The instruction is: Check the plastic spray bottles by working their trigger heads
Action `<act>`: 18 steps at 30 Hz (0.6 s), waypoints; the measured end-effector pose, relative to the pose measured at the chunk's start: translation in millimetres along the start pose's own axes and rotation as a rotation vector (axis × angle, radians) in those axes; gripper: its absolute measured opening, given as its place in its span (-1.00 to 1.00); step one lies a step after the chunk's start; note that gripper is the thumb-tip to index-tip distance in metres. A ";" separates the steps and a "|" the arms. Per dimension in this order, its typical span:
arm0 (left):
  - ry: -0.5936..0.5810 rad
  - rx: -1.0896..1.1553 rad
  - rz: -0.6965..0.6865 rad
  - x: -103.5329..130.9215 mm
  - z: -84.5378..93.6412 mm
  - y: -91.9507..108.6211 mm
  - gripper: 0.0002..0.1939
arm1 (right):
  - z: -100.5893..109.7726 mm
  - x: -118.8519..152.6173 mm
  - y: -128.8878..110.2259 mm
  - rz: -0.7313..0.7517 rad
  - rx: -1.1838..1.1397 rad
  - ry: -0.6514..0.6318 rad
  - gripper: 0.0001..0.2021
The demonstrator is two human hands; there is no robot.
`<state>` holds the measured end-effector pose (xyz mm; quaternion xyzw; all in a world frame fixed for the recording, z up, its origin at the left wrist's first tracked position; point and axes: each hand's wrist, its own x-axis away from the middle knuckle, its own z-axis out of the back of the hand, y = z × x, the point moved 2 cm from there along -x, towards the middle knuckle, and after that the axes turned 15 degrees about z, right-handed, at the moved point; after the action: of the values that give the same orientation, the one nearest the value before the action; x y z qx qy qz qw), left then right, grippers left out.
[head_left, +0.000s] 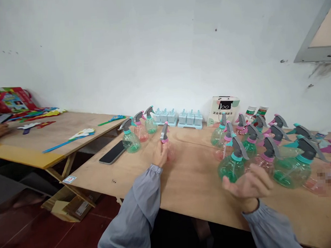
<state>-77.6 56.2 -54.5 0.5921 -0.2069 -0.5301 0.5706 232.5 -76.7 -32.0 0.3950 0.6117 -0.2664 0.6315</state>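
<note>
- While the left hand (159,154) closes around the left side of a pink spray bottle (170,150), the right hand (249,184) is half curled, with nothing visible in it, and blurred.
- That pink bottle is upright over the tabletop (195,174), between the phone (112,152) and the crowded bottles on the right; whether its base touches the wood I cannot tell.
- A careless sweep of the right hand could tip the near green bottle (230,168), which it overlaps in view; whether they touch is unclear.
- Because those bottles stand so close together, one knocked over could push its neighbours.
- A slack left grip might let the smooth, rounded body slip or turn, and a stray squeeze on the trigger head (164,131) could spray if liquid reaches it.
- The bottles look like thin, clear plastic, bulbous below, with coloured collars and opaque grey heads.
- The tabletop is pale, grained wood; the phone is a flat, dark slab; the pale-blue moulds (191,119) look like rigid plastic; the sleeves (138,205) are soft, wrinkled cloth, gathered at the cuffs.
</note>
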 end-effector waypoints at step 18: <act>-0.006 -0.292 -0.495 25.9 -7.1 10.2 -0.74 | -185.6 -23.5 -81.4 -0.767 -0.733 -0.362 -0.21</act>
<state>-58.7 34.8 -57.1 0.5346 0.0209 -0.6791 0.5026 58.8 28.6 -11.7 -0.1535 0.6460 -0.3105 0.6802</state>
